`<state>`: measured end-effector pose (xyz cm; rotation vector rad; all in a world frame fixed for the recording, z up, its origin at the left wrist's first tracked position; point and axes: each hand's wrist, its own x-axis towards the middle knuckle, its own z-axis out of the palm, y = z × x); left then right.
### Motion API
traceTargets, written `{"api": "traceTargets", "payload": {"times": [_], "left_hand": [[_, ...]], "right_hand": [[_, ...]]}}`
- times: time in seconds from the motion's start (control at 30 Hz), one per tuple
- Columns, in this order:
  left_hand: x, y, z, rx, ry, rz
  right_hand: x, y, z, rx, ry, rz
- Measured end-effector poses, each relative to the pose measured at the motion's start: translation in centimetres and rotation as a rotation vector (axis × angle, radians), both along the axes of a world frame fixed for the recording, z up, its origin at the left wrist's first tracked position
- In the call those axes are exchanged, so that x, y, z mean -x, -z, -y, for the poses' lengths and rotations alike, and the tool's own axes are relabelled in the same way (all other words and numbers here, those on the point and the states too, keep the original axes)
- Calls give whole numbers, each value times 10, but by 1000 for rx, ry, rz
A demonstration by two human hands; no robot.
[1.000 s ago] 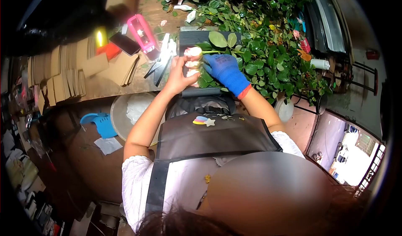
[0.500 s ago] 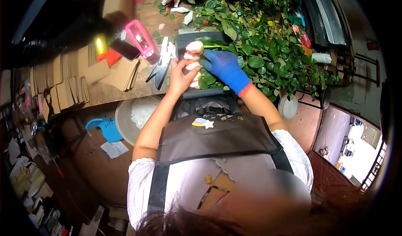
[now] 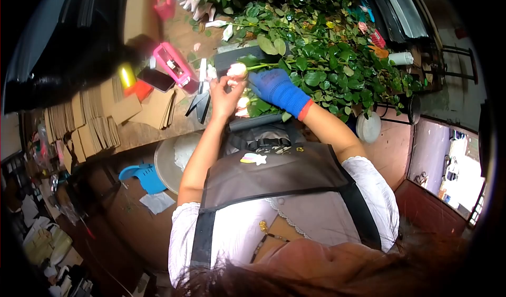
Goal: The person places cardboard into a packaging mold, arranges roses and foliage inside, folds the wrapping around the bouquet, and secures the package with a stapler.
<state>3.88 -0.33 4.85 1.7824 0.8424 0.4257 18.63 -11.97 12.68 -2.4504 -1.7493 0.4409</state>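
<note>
My left hand (image 3: 225,98) is bare, with thumb and fingers pinched together at a pale pink rose (image 3: 236,71). My right hand (image 3: 276,90) wears a blue knitted glove with a red cuff. Its fingers are curled in close beside the rose heads, seemingly around a rose's neck; the fingertips are partly hidden. More pale blooms (image 3: 242,103) lie just below, over a dark ribbed mat (image 3: 247,54). Black-and-white scissors (image 3: 198,104) rest left of my left hand. A large heap of leafy rose stems (image 3: 321,65) spreads beyond my glove.
Left on the bench are a pink tape dispenser (image 3: 174,65), a dark phone (image 3: 156,79), a yellow roll (image 3: 126,75) and cardboard pieces (image 3: 95,115). Netted white blooms (image 3: 194,1) lie at the back. Below stand a pale tub (image 3: 171,165) and a blue plastic item (image 3: 147,177).
The camera view has shifted slightly. My left fingers have moved up from the lower bloom towards the upper pink rose. My gloved right hand stays beside the rose heads.
</note>
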Motion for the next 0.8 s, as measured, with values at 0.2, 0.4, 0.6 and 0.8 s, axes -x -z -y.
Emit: {"api": "traceTargets", "payload": {"times": [0.2, 0.4, 0.6, 0.8], "left_hand": [[0, 4, -1, 34, 5, 132], [0, 3, -2, 48, 8, 124], [3, 13, -5, 35, 57, 110], [5, 5, -7, 48, 101, 102]], "right_hand": [[9, -47, 13, -324, 218, -253], [-1, -1, -1, -150, 234, -127], [5, -22, -18, -3, 155, 33], [8, -29, -49, 344, 43, 133]]}}
